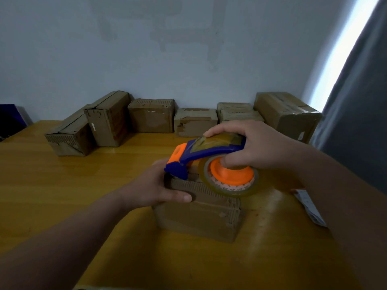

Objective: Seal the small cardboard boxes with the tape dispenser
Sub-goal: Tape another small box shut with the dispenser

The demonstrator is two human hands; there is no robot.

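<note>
1. Cardboard, brown and worn: the small box (199,214) stands at the centre of the frame on a yellow wooden table (62,195), with a corrugated top edge facing the camera.
2. The left hand (155,185) grips the box's left end. Its thumb lies along the near top edge and its fingers wrap round the far side.
3. The right hand (257,143) holds the tape dispenser (209,151) — fingers curled over the blue handle, thumb pressed into the orange hub of the clear tape roll (230,185).
4. The dispenser sits over the top of the box, its orange-and-blue nose down at the left end, just beside the left hand's fingers. Whether the tape touches the cardboard cannot be told.
5. Across the upper middle of the frame, a row of other cardboard boxes (150,118) stands side by side against the pale wall.
6. At the right edge a white paper slip (310,206) lies on the table — a grey curtain (356,111) hangs above it.
</note>
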